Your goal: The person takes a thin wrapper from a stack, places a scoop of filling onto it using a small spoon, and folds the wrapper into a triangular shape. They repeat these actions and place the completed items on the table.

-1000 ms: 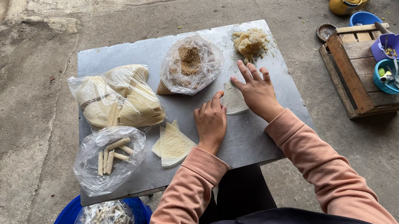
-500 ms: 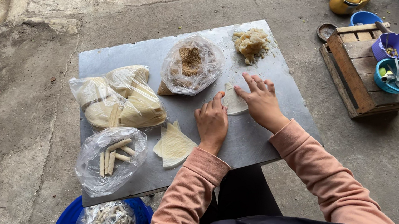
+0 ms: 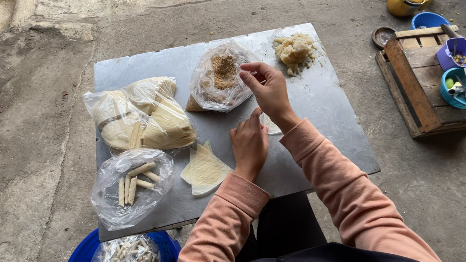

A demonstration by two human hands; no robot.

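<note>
A grey tabletop (image 3: 336,152) carries a crumb bag (image 3: 219,80) at the middle back. Left of it lies a wrapper bag (image 3: 140,117); right, a dough heap (image 3: 295,49); nearer, loose wrappers (image 3: 205,170) and a roll bag (image 3: 133,187).

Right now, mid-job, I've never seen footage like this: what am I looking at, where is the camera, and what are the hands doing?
There is no machine here: a person in pink sleeves works with bare hands, and the single picture comes from a camera on their head, looking down. In front of them is a grey metal tabletop. The left hand rests flat on it, beside a thin pale wrapper. The right hand is raised at the mouth of a clear bag of brown crumbly filling, fingertips pinched; whether they hold anything is too small to tell. Also on the table: a bag of folded wrappers, loose triangular wrappers, a bag of finished rolls and a pale sticky lump.
</note>
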